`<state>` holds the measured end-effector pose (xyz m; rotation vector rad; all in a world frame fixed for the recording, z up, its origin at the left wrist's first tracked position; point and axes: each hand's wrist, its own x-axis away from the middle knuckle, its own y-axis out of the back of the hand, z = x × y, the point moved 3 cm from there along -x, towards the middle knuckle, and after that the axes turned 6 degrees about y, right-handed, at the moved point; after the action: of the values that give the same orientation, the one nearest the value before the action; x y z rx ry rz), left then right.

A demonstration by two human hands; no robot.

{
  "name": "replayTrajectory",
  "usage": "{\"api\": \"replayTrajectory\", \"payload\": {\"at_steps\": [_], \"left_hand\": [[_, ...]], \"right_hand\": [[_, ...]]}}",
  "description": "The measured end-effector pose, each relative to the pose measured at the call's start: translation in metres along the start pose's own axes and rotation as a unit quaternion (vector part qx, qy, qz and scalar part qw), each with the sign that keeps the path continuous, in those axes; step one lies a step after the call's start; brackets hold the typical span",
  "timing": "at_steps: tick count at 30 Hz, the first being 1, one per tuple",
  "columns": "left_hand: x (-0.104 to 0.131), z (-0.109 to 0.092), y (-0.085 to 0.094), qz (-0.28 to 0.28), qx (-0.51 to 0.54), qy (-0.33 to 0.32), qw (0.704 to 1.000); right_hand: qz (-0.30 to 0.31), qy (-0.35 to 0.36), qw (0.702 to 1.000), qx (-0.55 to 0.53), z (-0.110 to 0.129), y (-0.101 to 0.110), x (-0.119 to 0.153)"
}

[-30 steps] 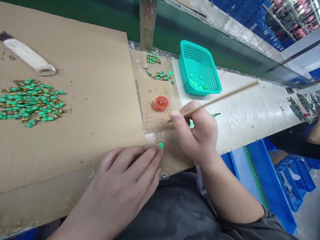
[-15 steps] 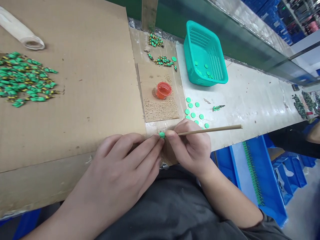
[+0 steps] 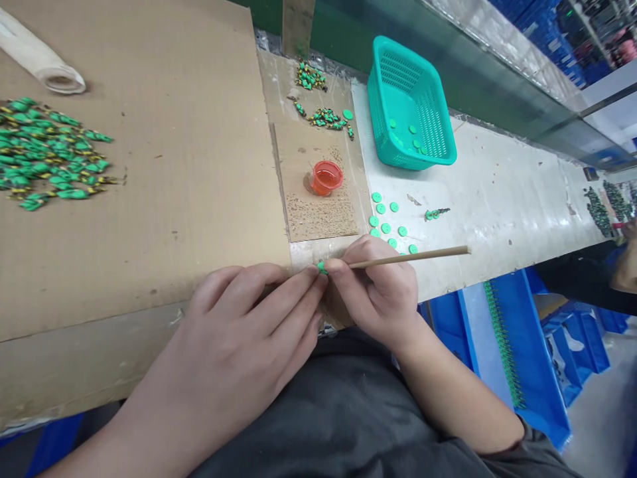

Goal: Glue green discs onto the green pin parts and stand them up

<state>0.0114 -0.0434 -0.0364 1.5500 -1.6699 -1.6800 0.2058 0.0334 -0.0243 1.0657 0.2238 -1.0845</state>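
Between the fingertips of my left hand (image 3: 259, 325) is a small green piece (image 3: 322, 267), button-like and partly covered by fingers. My right hand (image 3: 375, 289) pinches a thin wooden stick (image 3: 413, 257), whose long end points right; its near tip is hidden by the thumb. The right thumb meets the green piece at its right side. Just beyond my hands lie several loose green buttons (image 3: 385, 228) on the pale tabletop. A red cup (image 3: 327, 178) of liquid stands on a speckled cardboard square (image 3: 323, 222).
A turquoise basket (image 3: 412, 99) holds a few green buttons. At left is a heap of green-and-yellow pieces (image 3: 54, 156) beside a white roll (image 3: 40, 53). Smaller piles (image 3: 326, 118) lie at the back. Blue trays (image 3: 532, 358) are below right, near another person's arm (image 3: 624, 269).
My right thumb and the stick have shifted slightly left, and the thumb now covers more of the green piece. My left hand stays nearly still.
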Motion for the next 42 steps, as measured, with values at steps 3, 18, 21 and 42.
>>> {"api": "replayTrajectory", "payload": {"at_steps": [3,18,21,42], "left_hand": [[0.000,0.000,0.000,0.001,-0.004,-0.002,1.000],[-0.002,-0.001,-0.001,0.007,-0.007,0.001,1.000],[-0.002,-0.001,-0.001,0.005,-0.012,-0.002,1.000],[-0.001,-0.012,0.009,0.107,-0.015,0.050,0.993]], "right_hand": [[0.003,0.000,1.000,0.003,0.000,0.000,0.000],[-0.026,-0.011,1.000,-0.002,-0.001,0.001,0.000],[-0.028,-0.007,1.000,0.001,-0.001,0.002,-0.001],[0.094,0.017,0.995,-0.018,-0.005,0.007,0.015]]}}
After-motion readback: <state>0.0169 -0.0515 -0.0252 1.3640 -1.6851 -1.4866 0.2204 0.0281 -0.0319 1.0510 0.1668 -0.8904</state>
